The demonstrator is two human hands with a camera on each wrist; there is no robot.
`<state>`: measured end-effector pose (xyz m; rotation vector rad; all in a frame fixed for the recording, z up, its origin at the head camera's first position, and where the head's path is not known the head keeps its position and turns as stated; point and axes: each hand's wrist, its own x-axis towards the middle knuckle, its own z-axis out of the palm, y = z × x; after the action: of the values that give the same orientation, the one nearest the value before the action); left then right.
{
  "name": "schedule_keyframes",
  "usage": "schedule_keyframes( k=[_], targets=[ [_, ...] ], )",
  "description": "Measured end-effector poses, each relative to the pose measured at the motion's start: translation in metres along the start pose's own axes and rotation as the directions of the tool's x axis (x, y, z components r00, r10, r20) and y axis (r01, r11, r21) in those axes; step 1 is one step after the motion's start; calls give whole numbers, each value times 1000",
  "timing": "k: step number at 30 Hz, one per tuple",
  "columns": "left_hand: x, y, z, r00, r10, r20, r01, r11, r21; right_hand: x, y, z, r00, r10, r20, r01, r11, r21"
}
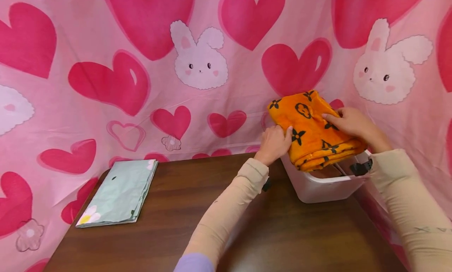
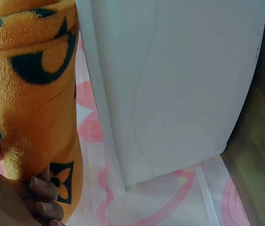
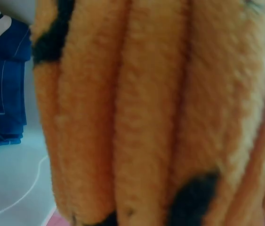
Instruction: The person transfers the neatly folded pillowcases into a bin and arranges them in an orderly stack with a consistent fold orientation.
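Note:
Over a white plastic bin (image 1: 328, 191) is a thick, folded orange fleece blanket (image 1: 307, 126) with dark green flower and letter motifs. My left hand (image 1: 274, 143) grips its left edge, thumb on top; in the left wrist view the curled fingers (image 2: 45, 190) of that hand press into the plush. On the opposite side my right hand (image 1: 356, 125) holds the blanket, thumb over its top. Folded layers fill most of the right wrist view, where the right hand is hidden. Beside them a dark blue folded cloth (image 3: 7, 94) with white print shows inside the bin.
A folded pale green cloth (image 1: 118, 191) with daisies lies at the left of the brown wooden table (image 1: 197, 209). Behind the table hangs a pink curtain (image 1: 243, 75) with hearts and rabbits. The bin stands at the table's right edge.

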<state>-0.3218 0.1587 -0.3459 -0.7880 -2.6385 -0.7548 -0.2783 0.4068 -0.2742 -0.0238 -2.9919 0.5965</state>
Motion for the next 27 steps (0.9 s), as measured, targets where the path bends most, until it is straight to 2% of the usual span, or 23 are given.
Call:
schedule_keyframes(
  k=[9, 15, 22, 27],
  targets=[
    [0, 6, 7, 997, 33, 65, -32, 999, -10, -6, 5, -5, 999, 45, 25, -45, 999, 4],
    [0, 12, 15, 996, 15, 89, -16, 1000, 16, -6, 15, -4, 998, 48, 33, -49, 999, 7],
    [1, 26, 30, 997, 14, 74, -20, 996, 89, -2, 30, -5, 997, 66, 41, -66, 998, -3],
    [3, 31, 39, 996, -2, 88, -6, 996, 84, -4, 30, -5, 996, 79, 38, -78, 997, -15]
  ],
)
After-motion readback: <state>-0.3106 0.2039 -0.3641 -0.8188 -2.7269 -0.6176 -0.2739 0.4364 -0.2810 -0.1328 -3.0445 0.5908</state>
